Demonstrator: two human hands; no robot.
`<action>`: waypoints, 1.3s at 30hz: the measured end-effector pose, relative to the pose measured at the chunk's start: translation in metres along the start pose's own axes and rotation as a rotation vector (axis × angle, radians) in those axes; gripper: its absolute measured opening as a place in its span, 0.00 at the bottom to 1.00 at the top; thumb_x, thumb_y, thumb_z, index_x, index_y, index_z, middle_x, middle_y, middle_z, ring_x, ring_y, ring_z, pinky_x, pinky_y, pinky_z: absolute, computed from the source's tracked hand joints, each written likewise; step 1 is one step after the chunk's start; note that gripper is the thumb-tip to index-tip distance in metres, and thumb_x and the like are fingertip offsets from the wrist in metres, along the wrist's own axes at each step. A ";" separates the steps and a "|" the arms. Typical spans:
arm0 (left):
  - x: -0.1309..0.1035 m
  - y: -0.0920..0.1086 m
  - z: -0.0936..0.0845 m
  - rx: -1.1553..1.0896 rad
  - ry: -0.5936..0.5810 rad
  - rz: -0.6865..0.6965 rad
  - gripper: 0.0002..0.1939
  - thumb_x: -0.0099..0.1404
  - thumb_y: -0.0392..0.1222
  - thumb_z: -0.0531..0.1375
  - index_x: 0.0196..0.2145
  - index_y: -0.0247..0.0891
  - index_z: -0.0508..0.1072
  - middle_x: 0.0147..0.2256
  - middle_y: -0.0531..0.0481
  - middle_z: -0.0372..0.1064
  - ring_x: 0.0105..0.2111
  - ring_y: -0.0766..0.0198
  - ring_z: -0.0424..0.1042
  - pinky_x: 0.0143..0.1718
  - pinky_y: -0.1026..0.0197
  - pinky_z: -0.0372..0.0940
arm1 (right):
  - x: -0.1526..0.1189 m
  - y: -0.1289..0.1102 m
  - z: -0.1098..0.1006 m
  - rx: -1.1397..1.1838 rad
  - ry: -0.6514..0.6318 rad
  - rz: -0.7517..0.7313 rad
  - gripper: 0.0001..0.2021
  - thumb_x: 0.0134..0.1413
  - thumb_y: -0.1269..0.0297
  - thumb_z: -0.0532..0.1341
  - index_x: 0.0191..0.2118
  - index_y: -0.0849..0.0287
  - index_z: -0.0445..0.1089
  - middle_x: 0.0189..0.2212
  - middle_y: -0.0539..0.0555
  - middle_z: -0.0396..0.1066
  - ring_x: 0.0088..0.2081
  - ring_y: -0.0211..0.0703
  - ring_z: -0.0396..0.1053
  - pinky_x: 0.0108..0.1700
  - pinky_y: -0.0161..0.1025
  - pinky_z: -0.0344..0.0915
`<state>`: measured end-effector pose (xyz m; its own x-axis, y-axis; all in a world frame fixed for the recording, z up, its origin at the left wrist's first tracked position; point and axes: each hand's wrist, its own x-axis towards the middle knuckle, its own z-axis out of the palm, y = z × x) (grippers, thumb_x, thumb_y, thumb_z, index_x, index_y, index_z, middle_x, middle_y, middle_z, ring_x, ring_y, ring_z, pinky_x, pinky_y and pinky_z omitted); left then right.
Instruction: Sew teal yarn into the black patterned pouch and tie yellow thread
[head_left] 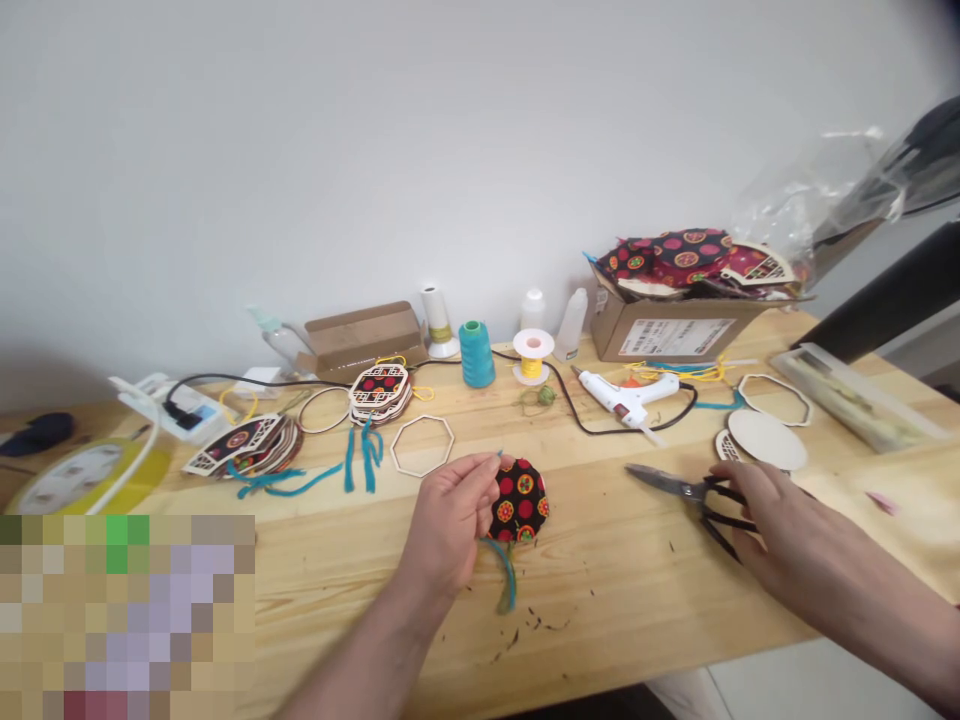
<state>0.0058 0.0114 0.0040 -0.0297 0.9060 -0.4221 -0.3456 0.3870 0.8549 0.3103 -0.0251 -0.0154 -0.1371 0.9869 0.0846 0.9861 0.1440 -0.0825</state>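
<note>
My left hand [459,505] is closed in a pinch at the left edge of a round piece of black fabric [521,500] with red, orange and green dots. A short teal tip shows at the pinch, and a teal and green tassel [510,580] hangs below the fabric. To the right, my right hand [765,510] has its fingers at the black handles of a pair of scissors [686,490]. The blades point left, low over the table or on it. Part of the handles is hidden by the fingers.
Behind the hands stand a teal thread cone [477,355], a yellow thread spool [532,360] and a white glue gun [630,398] with its cord. A cardboard box [675,325] of fabric pieces is back right. Wooden frames [422,446] and dark scraps lie on the table [600,600].
</note>
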 end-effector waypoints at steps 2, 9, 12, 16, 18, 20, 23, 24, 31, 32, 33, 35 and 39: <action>0.000 0.001 0.001 0.004 0.002 -0.003 0.15 0.48 0.46 0.67 0.29 0.30 0.77 0.15 0.59 0.52 0.14 0.79 0.45 0.15 0.72 0.38 | 0.004 -0.011 -0.009 0.144 0.010 0.001 0.15 0.51 0.63 0.53 0.45 0.60 0.61 0.40 0.61 0.69 0.36 0.49 0.72 0.34 0.40 0.69; 0.001 0.000 0.000 0.010 0.005 0.011 0.15 0.49 0.46 0.66 0.29 0.30 0.76 0.15 0.60 0.50 0.13 0.80 0.44 0.15 0.71 0.37 | 0.030 -0.059 -0.029 0.390 0.070 -0.100 0.11 0.51 0.60 0.56 0.40 0.58 0.63 0.34 0.56 0.68 0.31 0.42 0.67 0.32 0.37 0.65; 0.001 0.000 -0.002 0.007 0.006 0.023 0.15 0.50 0.46 0.65 0.30 0.30 0.76 0.15 0.60 0.50 0.13 0.80 0.44 0.15 0.71 0.37 | 0.042 -0.075 -0.034 0.451 -0.097 -0.096 0.12 0.49 0.56 0.58 0.33 0.59 0.63 0.26 0.52 0.65 0.26 0.38 0.62 0.27 0.35 0.59; 0.001 0.000 -0.002 0.007 0.016 0.016 0.15 0.50 0.46 0.65 0.30 0.30 0.76 0.15 0.61 0.51 0.13 0.80 0.44 0.15 0.71 0.37 | 0.057 -0.083 -0.042 0.711 -0.407 -0.095 0.17 0.45 0.51 0.60 0.31 0.61 0.62 0.23 0.47 0.58 0.24 0.34 0.54 0.25 0.32 0.54; 0.001 0.000 -0.002 0.006 0.016 0.015 0.15 0.50 0.46 0.65 0.30 0.30 0.76 0.15 0.61 0.50 0.13 0.80 0.44 0.15 0.71 0.37 | 0.064 -0.083 -0.046 0.845 -0.576 -0.122 0.18 0.46 0.50 0.60 0.34 0.61 0.62 0.24 0.46 0.56 0.25 0.33 0.52 0.24 0.31 0.53; 0.002 -0.001 -0.002 0.005 0.013 0.018 0.15 0.50 0.46 0.65 0.30 0.30 0.76 0.15 0.61 0.50 0.13 0.80 0.44 0.15 0.71 0.37 | 0.070 -0.082 -0.049 0.866 -0.696 -0.165 0.19 0.47 0.48 0.59 0.34 0.62 0.63 0.24 0.46 0.55 0.25 0.33 0.51 0.24 0.31 0.51; 0.002 -0.001 -0.003 0.005 0.016 0.026 0.15 0.50 0.47 0.65 0.31 0.31 0.75 0.15 0.61 0.50 0.13 0.79 0.44 0.15 0.71 0.38 | 0.075 -0.081 -0.050 0.778 -0.760 -0.235 0.21 0.50 0.44 0.55 0.28 0.62 0.61 0.23 0.46 0.53 0.24 0.32 0.49 0.24 0.31 0.49; 0.002 -0.001 -0.003 0.007 0.019 0.030 0.15 0.50 0.47 0.65 0.30 0.31 0.76 0.15 0.61 0.51 0.13 0.79 0.44 0.15 0.71 0.38 | 0.077 -0.081 -0.050 0.756 -0.771 -0.248 0.22 0.50 0.43 0.54 0.27 0.62 0.60 0.22 0.46 0.52 0.24 0.32 0.49 0.24 0.31 0.47; -0.001 0.000 0.001 0.041 0.025 0.036 0.16 0.49 0.48 0.65 0.29 0.31 0.75 0.15 0.61 0.51 0.13 0.78 0.45 0.15 0.70 0.38 | 0.087 -0.091 -0.049 0.747 -0.880 -0.222 0.26 0.47 0.38 0.53 0.21 0.60 0.53 0.17 0.45 0.47 0.20 0.30 0.43 0.20 0.32 0.41; -0.001 0.000 0.001 0.049 0.027 0.036 0.16 0.49 0.48 0.65 0.29 0.31 0.75 0.15 0.60 0.51 0.13 0.78 0.45 0.15 0.70 0.38 | 0.088 -0.092 -0.048 0.754 -0.873 -0.227 0.27 0.46 0.38 0.53 0.20 0.60 0.53 0.16 0.45 0.48 0.20 0.30 0.43 0.19 0.32 0.41; -0.001 0.000 0.001 0.057 0.028 0.034 0.16 0.49 0.49 0.65 0.29 0.31 0.75 0.15 0.60 0.51 0.13 0.78 0.45 0.15 0.70 0.38 | 0.090 -0.094 -0.047 0.765 -0.866 -0.236 0.27 0.46 0.38 0.54 0.20 0.60 0.53 0.16 0.45 0.48 0.19 0.30 0.43 0.19 0.32 0.41; -0.001 -0.001 0.002 0.068 0.027 0.032 0.16 0.49 0.48 0.65 0.29 0.31 0.75 0.15 0.60 0.51 0.13 0.78 0.45 0.15 0.70 0.38 | 0.092 -0.097 -0.044 0.791 -0.857 -0.251 0.27 0.47 0.38 0.54 0.19 0.60 0.53 0.15 0.44 0.48 0.19 0.29 0.42 0.19 0.31 0.41; -0.001 -0.003 0.002 0.073 0.011 0.032 0.15 0.50 0.48 0.64 0.28 0.31 0.74 0.15 0.60 0.52 0.14 0.77 0.46 0.15 0.70 0.39 | 0.096 -0.102 -0.038 0.821 -0.863 -0.248 0.26 0.46 0.38 0.55 0.20 0.60 0.55 0.15 0.44 0.46 0.19 0.29 0.41 0.18 0.32 0.39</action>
<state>0.0083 0.0098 0.0023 -0.0504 0.9162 -0.3976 -0.2752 0.3700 0.8874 0.1998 0.0520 0.0390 -0.6394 0.6044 -0.4753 0.6144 0.0300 -0.7884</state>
